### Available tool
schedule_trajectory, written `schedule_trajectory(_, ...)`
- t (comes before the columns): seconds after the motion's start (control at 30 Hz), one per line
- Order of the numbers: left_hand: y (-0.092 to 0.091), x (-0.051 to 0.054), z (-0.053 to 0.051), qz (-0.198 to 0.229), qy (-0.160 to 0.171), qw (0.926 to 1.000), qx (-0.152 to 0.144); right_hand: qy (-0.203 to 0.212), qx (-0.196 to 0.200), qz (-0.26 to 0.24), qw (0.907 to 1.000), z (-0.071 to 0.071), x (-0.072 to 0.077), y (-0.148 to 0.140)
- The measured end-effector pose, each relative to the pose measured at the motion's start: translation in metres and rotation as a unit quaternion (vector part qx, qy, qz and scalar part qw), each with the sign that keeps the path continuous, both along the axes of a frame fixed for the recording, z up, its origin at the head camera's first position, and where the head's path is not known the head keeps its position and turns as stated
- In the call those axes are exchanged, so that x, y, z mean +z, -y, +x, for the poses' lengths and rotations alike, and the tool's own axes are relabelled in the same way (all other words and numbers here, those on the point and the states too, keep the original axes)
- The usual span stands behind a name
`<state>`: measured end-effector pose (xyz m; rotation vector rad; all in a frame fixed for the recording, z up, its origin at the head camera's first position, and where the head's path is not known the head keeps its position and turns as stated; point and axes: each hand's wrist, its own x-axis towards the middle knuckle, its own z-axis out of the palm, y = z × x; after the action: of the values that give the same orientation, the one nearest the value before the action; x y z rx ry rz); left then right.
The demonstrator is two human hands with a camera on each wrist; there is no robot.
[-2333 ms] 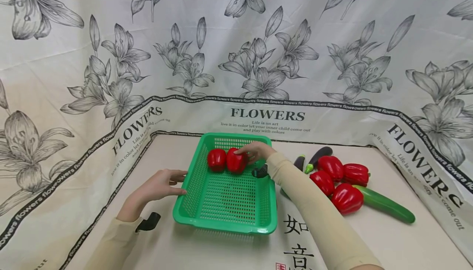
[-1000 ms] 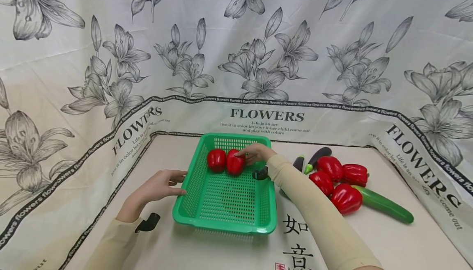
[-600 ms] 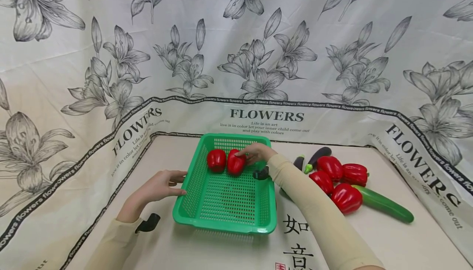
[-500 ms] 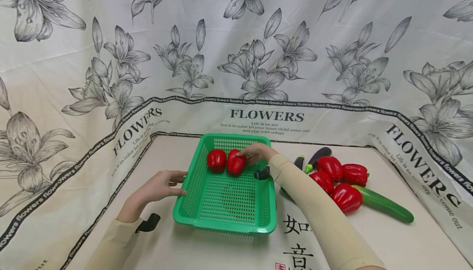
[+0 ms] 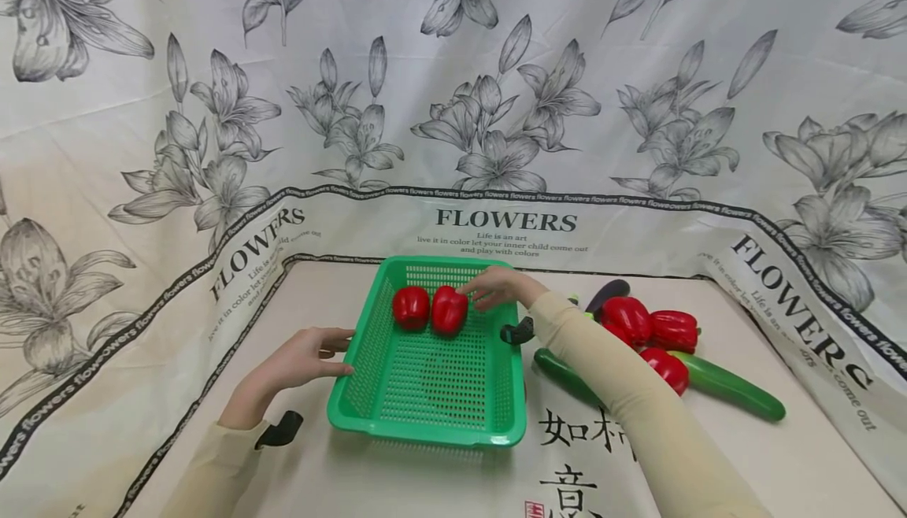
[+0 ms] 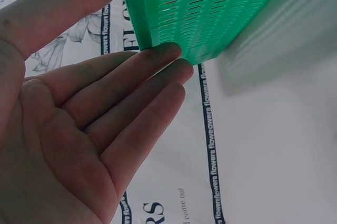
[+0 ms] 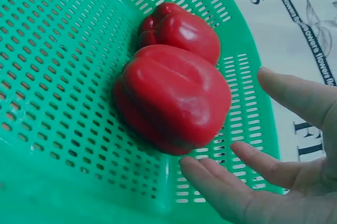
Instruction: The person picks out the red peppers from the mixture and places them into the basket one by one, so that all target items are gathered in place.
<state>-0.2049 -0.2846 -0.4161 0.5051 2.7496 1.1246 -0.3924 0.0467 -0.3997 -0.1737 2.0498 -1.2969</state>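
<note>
Red bell pepper (image 5: 449,311) sits inside the green plastic basket (image 5: 418,433), toward the far end, just beside a second red bell pepper (image 5: 411,308); can't tell if the two touch. Step in hand looks like a release. To do it well: keep fingers spread until every tip clears the skin, then go up rather than sideways, so neither pepper gets nudged or rolls. Watch the black wrist camera (image 5: 517,331) near the right rim. Light steadying from the other side should do; a push could slide the basket along the counter (image 5: 397,486).

Right hand (image 5: 499,286): fingers loosely spread, thumb well apart, grips nothing; tips just beside the pepper, contact unclear. Left hand (image 5: 305,359): fingers mostly straight, resting against the basket's left side, not wrapped round it.
</note>
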Motion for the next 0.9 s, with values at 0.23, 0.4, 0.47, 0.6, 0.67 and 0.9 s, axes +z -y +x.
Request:
schedule_trajectory(0.23,0.000,-0.001,0.000,0.002,0.000,1.0000,0.001,0.018,0.029,-0.044,0.9985,0.006,0.015,-0.014)
schedule_trajectory(0.4,0.001,-0.002,-0.001,0.001,-0.005,1.0000,0.000,-0.005,0.067,-0.052,0.9964,0.011,0.025,-0.025)
schedule_trajectory(0.47,0.001,-0.002,-0.001,0.000,-0.005,1.0000,0.000,-0.019,0.072,-0.046,0.9962,0.014,0.030,-0.030)
schedule_trajectory(0.6,0.001,-0.002,-0.001,-0.004,-0.006,1.0000,-0.001,-0.039,0.080,-0.038,0.9953,0.024,0.039,-0.039)
schedule_trajectory(0.67,0.001,-0.001,0.000,-0.006,-0.005,1.0000,0.003,-0.047,0.089,-0.035,0.9943,0.028,0.043,-0.043)
schedule_trajectory(0.9,0.000,0.000,0.002,-0.005,-0.005,1.0000,-0.001,-0.055,0.087,-0.039,0.9939,0.041,0.052,-0.061)
